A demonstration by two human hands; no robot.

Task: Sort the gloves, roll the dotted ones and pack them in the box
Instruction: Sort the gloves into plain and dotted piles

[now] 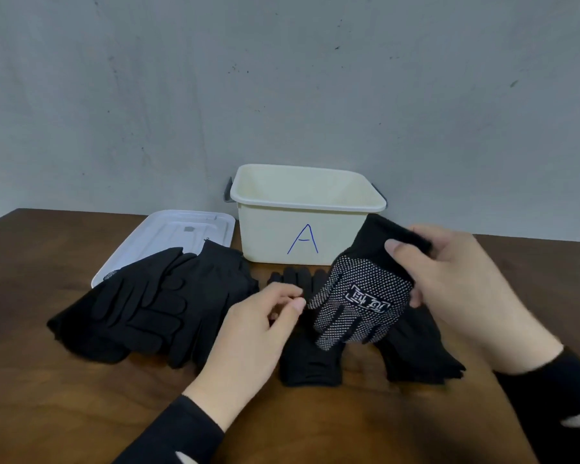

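Gloves cover most of the near middle of the brown tabletop (64, 396), leaving bare wood along the left edge, the front, and the far right. At the back, close to the grey wall (282, 78), stands the cream box (275, 242), open-topped and marked with a blue letter A on its front. Its white lid (168, 236) lies flat just to the left, its near edge tucked under a pile of plain black gloves (154, 306). A strip of clear wood shows between that pile and the box front.

One dotted glove (359, 296) is black with a dense field of white dots and a white printed mark across the palm; its plain black cuff points up and back, its fingers hang down toward the person. The right hand (449, 279) grips it at the cuff and the palm's right edge, thumb curled over the front, holding it raised in front of the box's right corner. More dark gloves (416, 349) lie beneath it on the tabletop, some with fingers pointing at the box.

The left hand (258, 326) hovers just left of the dotted glove, fingers curled with thumb and forefinger close together; whether it pinches anything cannot be told. Black sleeves cover both wrists.
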